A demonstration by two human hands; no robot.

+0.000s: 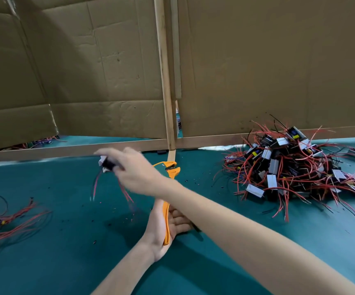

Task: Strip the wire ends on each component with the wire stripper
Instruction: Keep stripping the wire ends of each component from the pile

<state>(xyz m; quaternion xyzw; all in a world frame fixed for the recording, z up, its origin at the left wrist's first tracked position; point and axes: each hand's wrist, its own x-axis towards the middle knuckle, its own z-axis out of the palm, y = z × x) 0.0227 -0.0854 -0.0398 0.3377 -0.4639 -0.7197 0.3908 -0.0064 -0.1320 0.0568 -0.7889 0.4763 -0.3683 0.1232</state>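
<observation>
My right hand [134, 167] reaches across to the left above the green table and grips a small black-and-white component [106, 162]; its red and dark wires hang down, blurred. My left hand [168, 222] lies palm up under my right forearm and holds the handle of an orange wire stripper [166, 220]. The stripper's jaws [170, 167] point away from me, partly hidden by my right wrist. A big pile of components with red and black wires [295, 167] sits at the right.
A few components with red wires [6, 218] lie at the left edge of the green table [65, 252]. Tiny bits of insulation dot the cloth. A cardboard wall on a wooden frame [168, 124] closes off the far side.
</observation>
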